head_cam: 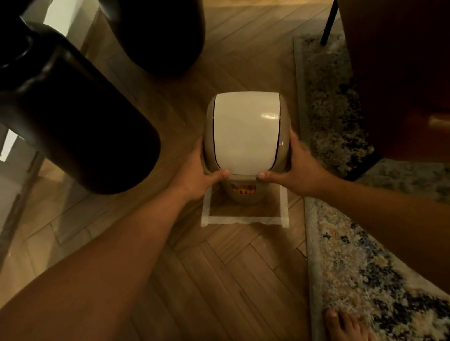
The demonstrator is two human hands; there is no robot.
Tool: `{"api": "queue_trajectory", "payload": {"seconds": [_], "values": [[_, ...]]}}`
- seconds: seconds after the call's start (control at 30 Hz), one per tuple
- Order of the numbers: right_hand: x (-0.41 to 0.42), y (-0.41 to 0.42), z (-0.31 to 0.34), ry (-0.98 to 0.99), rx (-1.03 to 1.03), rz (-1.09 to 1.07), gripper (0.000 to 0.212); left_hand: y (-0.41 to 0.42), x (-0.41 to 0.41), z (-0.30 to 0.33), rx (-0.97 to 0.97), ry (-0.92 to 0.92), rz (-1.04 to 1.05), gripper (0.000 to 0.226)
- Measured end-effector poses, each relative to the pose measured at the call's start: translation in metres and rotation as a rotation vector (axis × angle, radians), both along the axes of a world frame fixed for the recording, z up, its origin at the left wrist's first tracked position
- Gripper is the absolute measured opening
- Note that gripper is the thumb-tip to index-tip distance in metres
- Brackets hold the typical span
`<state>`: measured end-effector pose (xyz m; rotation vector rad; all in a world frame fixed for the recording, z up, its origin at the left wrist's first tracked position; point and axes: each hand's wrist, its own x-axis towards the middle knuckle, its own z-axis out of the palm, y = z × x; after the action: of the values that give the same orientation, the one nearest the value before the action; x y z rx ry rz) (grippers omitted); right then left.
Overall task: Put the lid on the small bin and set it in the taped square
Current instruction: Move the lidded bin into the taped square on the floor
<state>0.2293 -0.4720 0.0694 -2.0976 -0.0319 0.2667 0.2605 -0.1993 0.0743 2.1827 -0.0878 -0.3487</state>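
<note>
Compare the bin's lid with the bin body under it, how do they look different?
The lid is domed, with a glossy white flap; the bin body is plain beige with an orange label. The lid looks wider than the body. Both share beige plastic; the lid's rim matches.

Orange label [244, 189] on the small bin's [244, 196] front, its dark lettering too blurred to read.
</note>
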Motion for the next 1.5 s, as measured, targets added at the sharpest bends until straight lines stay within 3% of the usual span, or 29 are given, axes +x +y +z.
{"api": "queue_trajectory", "payload": {"seconds": [0.1,0.2,0.47,1.1,1.5], "values": [[-0.007,0.001,0.000,-0.149,-0.167,-0.057,0.143,0.006,-0.010,-0.008,0.046,-0.051,-0.004,0.126],[-0.011,-0.002,-0.003,-0.240,-0.193,0.003,0.136,0.013,-0.017,-0.013,0.071,-0.120,-0.024,0.128],[-0.008,-0.007,-0.008,-0.208,-0.212,0.045,0.128,0.018,-0.014,-0.024,0.139,-0.145,-0.001,0.094],[0.022,-0.004,-0.001,-0.198,-0.238,0.079,0.126,0.016,0.019,-0.014,0.273,-0.101,0.015,0.091],[0.023,-0.004,0.007,-0.119,-0.225,0.087,0.128,0.011,0.019,-0.004,0.258,-0.086,0.016,0.091]]}}
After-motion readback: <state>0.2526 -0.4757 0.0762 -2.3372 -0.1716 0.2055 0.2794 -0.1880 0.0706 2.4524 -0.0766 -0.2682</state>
